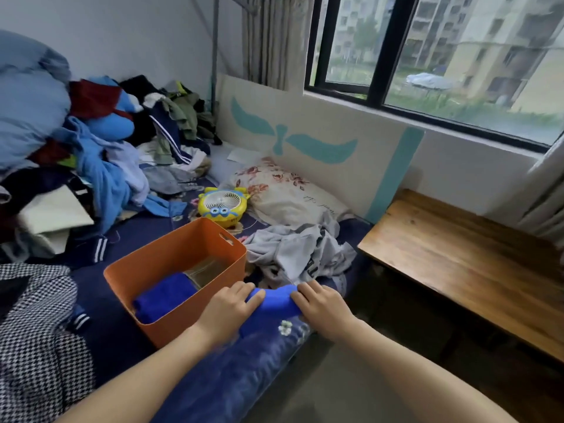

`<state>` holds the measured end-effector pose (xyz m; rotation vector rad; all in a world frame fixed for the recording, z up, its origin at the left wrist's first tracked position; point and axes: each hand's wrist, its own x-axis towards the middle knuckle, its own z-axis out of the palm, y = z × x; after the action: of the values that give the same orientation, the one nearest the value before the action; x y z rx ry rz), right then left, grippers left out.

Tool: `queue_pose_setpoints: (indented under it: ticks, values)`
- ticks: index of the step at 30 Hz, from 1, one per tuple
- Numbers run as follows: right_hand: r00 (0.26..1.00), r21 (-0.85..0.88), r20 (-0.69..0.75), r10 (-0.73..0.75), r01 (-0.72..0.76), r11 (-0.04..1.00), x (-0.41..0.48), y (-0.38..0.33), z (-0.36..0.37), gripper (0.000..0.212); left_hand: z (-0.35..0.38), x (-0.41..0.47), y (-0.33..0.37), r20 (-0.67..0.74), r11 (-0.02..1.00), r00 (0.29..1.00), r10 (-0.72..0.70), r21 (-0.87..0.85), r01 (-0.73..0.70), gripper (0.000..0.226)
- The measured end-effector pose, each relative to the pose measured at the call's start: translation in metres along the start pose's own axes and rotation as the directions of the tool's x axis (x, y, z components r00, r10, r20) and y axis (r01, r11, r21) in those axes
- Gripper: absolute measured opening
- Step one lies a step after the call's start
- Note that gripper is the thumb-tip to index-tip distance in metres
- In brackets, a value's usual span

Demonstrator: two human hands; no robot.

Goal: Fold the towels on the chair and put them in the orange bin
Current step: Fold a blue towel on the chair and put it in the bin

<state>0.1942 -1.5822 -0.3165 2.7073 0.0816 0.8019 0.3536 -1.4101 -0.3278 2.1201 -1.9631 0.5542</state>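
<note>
An orange bin (146, 267) stands on the dark blue bed, and a folded blue towel (164, 299) lies inside it at the near left. Just right of the bin, a second blue towel (273, 306) lies folded on the bed's near edge. My left hand (232, 306) grips its left end and my right hand (320, 303) grips its right end, fingers curled over the cloth. The chair is out of view.
Crumpled grey clothing (302, 251) lies just behind the towel. A yellow toy fan (222, 206) and a floral pillow (283, 190) sit further back. A heap of clothes (100, 154) fills the left. A wooden table (467, 264) stands at the right.
</note>
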Motion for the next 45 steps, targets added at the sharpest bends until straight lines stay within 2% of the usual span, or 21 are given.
queue_pose_setpoints:
  ticks: [3,8,12,14,18,21,24,26,28,31,34,36,38,39,41,42,44,45]
  values:
    - [0.999,0.08,-0.022,-0.03,0.032,0.996,0.018,0.015,0.021,0.039,-0.001,0.011,-0.017,-0.028,0.999,0.999,-0.03,0.039,0.032,0.083]
    - [0.993,0.153,-0.048,-0.108,0.114,0.982,0.075,0.036,0.068,0.03,0.007,0.017,-0.068,0.01,0.982,0.988,-0.155,0.111,0.153,0.077]
    - [0.987,0.211,-0.051,-0.153,0.16,0.964,0.123,0.04,0.111,0.02,0.029,0.018,-0.119,0.0,0.973,0.975,-0.221,0.076,0.22,0.039]
    - [0.98,0.217,-0.033,-0.196,0.199,0.956,0.15,0.049,0.131,0.024,0.04,0.025,-0.145,-0.037,0.963,0.967,-0.253,0.082,0.255,0.034]
    - [0.96,0.233,0.025,-0.279,0.265,0.936,0.206,0.063,0.165,0.05,0.056,0.035,-0.194,-0.091,0.95,0.956,-0.277,0.121,0.287,0.039]
    - [0.95,0.284,0.12,-0.288,0.245,0.927,0.237,0.066,0.188,0.061,0.064,0.042,-0.223,0.006,0.928,0.933,-0.361,0.1,0.358,0.067]
    - [0.91,0.32,0.268,-0.317,0.226,0.92,0.26,0.062,0.217,0.061,0.081,0.04,-0.249,0.145,0.89,0.879,-0.455,0.032,0.455,0.075]
    - [0.863,0.335,0.377,-0.335,0.21,0.919,0.273,0.06,0.243,0.058,0.093,0.038,-0.261,0.244,0.847,0.824,-0.511,-0.022,0.532,0.066]
    - [0.811,0.354,0.475,-0.34,0.178,0.918,0.283,0.058,0.263,0.053,0.105,0.038,-0.265,0.351,0.763,0.732,-0.584,-0.072,0.643,0.054]
    - [0.716,0.411,0.614,-0.333,0.071,0.909,0.296,0.055,0.292,0.036,0.128,0.04,-0.279,0.451,0.656,0.608,-0.653,-0.064,0.752,0.048]
    - [0.707,0.447,0.608,-0.362,0.073,0.892,0.309,0.054,0.316,0.032,0.149,0.039,-0.296,0.463,0.602,0.554,-0.693,-0.053,0.797,0.047]
    - [0.671,0.451,0.609,-0.422,0.145,0.881,0.32,0.053,0.332,0.046,0.164,0.036,-0.305,0.436,0.565,0.527,-0.73,-0.05,0.823,0.05]
    - [0.684,0.435,0.615,-0.391,0.119,0.893,0.332,0.055,0.358,0.056,0.176,0.038,-0.315,0.386,0.546,0.527,-0.757,-0.067,0.835,0.054]
    - [0.686,0.44,0.607,-0.401,0.129,0.888,0.335,0.056,0.369,0.052,0.184,0.039,-0.318,0.377,0.548,0.527,-0.761,-0.061,0.834,0.057]
    - [0.671,0.436,0.559,-0.487,0.262,0.861,0.333,0.051,0.385,0.032,0.2,0.036,-0.316,0.411,0.536,0.487,-0.771,0.005,0.844,0.066]
    - [0.639,0.421,0.554,-0.533,0.337,0.842,0.326,0.047,0.396,0.02,0.213,0.034,-0.309,0.442,0.519,0.456,-0.773,0.025,0.854,0.07]
    - [0.519,0.41,0.633,-0.575,0.405,0.817,0.309,0.034,0.414,0.027,0.238,0.026,-0.291,0.528,0.516,0.404,-0.747,0.078,0.853,0.077]
    - [0.488,0.409,0.643,-0.59,0.433,0.803,0.301,0.027,0.426,0.031,0.256,0.021,-0.28,0.558,0.522,0.391,-0.732,0.092,0.848,0.079]
